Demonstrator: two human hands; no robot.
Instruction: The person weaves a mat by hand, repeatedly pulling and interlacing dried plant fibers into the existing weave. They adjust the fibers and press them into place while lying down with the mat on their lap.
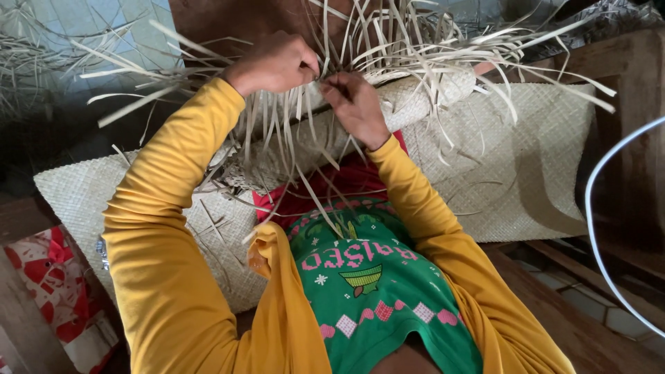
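Note:
Both my arms in yellow sleeves reach forward over a pale woven mat [526, 173] that lies across my lap. My left hand [273, 62] is closed on several loose pale straw strips [415, 48] at the mat's unfinished edge. Close beside it, my right hand [357, 104] pinches other strips of the same fringe between its fingers. The two hands almost touch. Many free strip ends fan out above and to both sides of them, and some hang down over my green and red shirt.
A rolled part of the mat [422, 97] lies just beyond my hands. A red and white patterned bag [55, 291] sits at lower left. A thin white curved cord [596, 228] crosses the right side over a wooden frame [637, 76].

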